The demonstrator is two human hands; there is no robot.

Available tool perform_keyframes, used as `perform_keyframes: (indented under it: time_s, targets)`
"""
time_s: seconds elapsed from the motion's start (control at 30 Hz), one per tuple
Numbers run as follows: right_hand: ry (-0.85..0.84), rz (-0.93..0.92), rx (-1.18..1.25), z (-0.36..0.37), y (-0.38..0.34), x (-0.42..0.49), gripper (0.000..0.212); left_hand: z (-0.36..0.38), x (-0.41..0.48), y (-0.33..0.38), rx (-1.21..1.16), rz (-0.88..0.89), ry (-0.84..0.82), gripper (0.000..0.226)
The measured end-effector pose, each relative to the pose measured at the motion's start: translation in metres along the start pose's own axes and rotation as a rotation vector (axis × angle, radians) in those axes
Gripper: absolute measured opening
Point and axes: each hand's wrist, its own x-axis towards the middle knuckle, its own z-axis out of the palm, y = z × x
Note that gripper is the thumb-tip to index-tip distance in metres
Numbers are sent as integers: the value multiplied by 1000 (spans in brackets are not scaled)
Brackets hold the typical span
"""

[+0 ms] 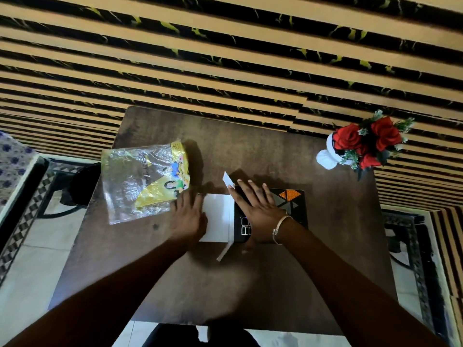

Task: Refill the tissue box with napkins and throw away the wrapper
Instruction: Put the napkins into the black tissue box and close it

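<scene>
A black tissue box (295, 200) with orange and grey triangles lies on the brown table (250, 151), its white end flaps open toward the left. My right hand (258, 209) lies flat on top of the box, thumb down its near side. A white stack of napkins (216, 216) sticks out of the box's left end. My left hand (188, 219) presses flat against the stack's left edge. An empty clear and yellow plastic wrapper (142, 181) lies flat on the table to the left, just beyond my left fingertips.
A white vase of red roses (360, 146) stands at the table's far right corner. A dark bag (80, 184) sits on the tiled floor left of the table. A striped black and tan wall runs behind.
</scene>
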Motion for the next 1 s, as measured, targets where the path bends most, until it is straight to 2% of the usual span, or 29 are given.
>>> perform_keyframes:
  time_s: [0.07, 0.13, 0.23, 0.33, 0.47, 0.57, 0.63, 0.77, 0.87, 1.0]
  targets:
    - [34, 14, 32, -1, -9, 5, 155, 4, -9, -12, -101, -164, 85, 56]
    - [57, 26, 52, -1, -18, 10, 150, 7, -15, -12, -212, -243, 112, 56]
    - [105, 50, 54, 2, -22, 14, 144, 9, -19, -7, -375, -184, 118, 60]
    - [148, 62, 15, 5, -23, 15, 136, 6, -23, 0, -549, -189, 35, 58]
    - [248, 22, -6, 11, -23, 12, 102, 7, -27, 5, -596, -318, 15, 43]
    - [297, 8, -8, 16, -24, 11, 82, 6, -30, 10, -681, -330, 39, 32]
    - [303, 5, -14, 19, -25, 11, 78, 2, -34, 19, -796, -346, 54, 19]
    - [346, 21, 69, 20, -21, 8, 73, 6, -38, 35, -1005, -360, 51, 21]
    - [487, 177, 197, 18, -4, -2, 64, 10, -38, 41, -1005, -303, 37, 22]
    - [741, 618, 411, 29, 35, -25, 55, 7, -35, 52, -997, -228, 51, 37]
